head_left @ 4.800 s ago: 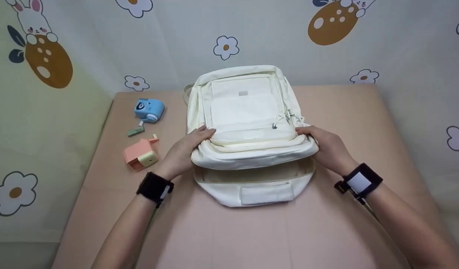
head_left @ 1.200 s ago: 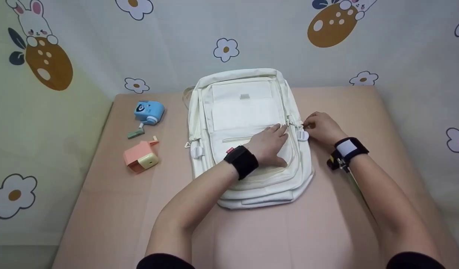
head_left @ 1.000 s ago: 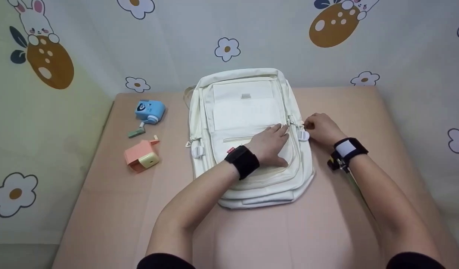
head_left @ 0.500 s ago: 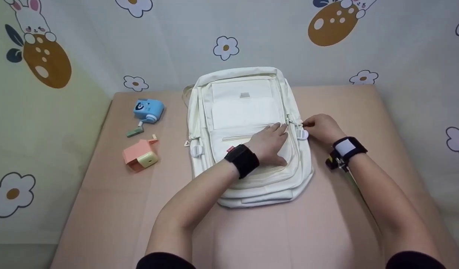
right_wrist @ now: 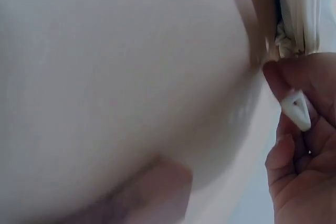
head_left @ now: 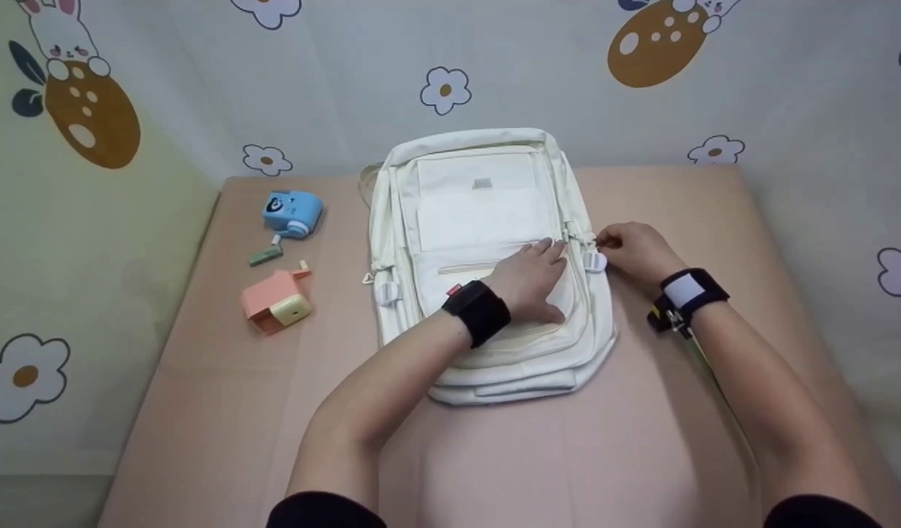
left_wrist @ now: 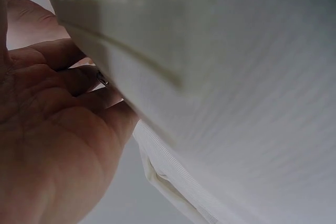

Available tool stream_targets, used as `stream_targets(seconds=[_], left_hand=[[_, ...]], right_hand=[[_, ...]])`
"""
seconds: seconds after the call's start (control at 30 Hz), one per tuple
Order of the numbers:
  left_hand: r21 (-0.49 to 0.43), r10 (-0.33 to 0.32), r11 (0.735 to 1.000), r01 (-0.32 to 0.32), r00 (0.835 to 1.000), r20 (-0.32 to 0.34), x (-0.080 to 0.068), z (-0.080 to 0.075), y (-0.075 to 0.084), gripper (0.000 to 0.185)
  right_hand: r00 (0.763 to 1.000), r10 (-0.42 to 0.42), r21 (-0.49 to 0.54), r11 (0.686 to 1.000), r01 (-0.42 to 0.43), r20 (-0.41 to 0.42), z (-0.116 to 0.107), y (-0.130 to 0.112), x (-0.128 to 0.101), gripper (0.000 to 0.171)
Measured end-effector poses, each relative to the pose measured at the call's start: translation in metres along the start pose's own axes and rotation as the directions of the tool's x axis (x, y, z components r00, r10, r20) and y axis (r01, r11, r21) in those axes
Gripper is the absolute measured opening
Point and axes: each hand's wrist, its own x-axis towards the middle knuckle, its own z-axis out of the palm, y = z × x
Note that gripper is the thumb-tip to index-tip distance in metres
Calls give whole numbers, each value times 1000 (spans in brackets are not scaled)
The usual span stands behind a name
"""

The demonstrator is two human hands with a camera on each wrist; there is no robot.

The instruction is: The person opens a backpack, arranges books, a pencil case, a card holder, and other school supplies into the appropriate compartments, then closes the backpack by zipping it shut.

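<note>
A cream backpack (head_left: 479, 216) lies front side up on the table, its bottom end toward me. My left hand (head_left: 527, 282) rests with fingers spread on its lower front pocket. In the left wrist view, the left hand (left_wrist: 58, 114) has its fingertips against the pale fabric. At the bag's right edge, beside a white side buckle (head_left: 594, 262), my right hand (head_left: 635, 251) is bent at the fingers. The right wrist view shows that right hand (right_wrist: 310, 129) pinching a white triangular zipper pull (right_wrist: 297, 111) where the fabric bunches.
On the left of the table (head_left: 223, 411) sit a blue hand-crank pencil sharpener (head_left: 294, 211) with a green handle (head_left: 265, 255), and a pink house-shaped one (head_left: 274, 297) with a yellow front. Patterned cloth walls (head_left: 362, 95) close in the back and sides.
Earlier both hands gripped the sides of the backpack's raised front over a gaping bottom. The bag then lies flatter, left hand on its front, right at the zipper. Over the last second, hardly anything moves.
</note>
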Motion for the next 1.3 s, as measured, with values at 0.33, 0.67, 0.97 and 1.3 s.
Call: stream_targets(seconds=[0.33, 0.67, 0.97, 1.3], left_hand=[[-2, -1, 1000, 1, 1000, 2, 2, 0, 3, 94], [8, -3, 1000, 3, 1000, 11, 0, -1, 3, 93], [6, -5, 1000, 5, 1000, 25, -1, -3, 3, 94], [4, 12, 1000, -12, 1000, 18, -6, -1, 1, 89]], right_hand=[[986, -114, -153, 984, 95, -120, 2, 1, -11, 12], [960, -252, -331, 922, 201, -119, -3, 0, -34, 5], [956, -293, -405, 877, 257, -27, -8, -7, -57, 6], [961, -277, -373, 892, 257, 0, -2, -7, -63, 8]])
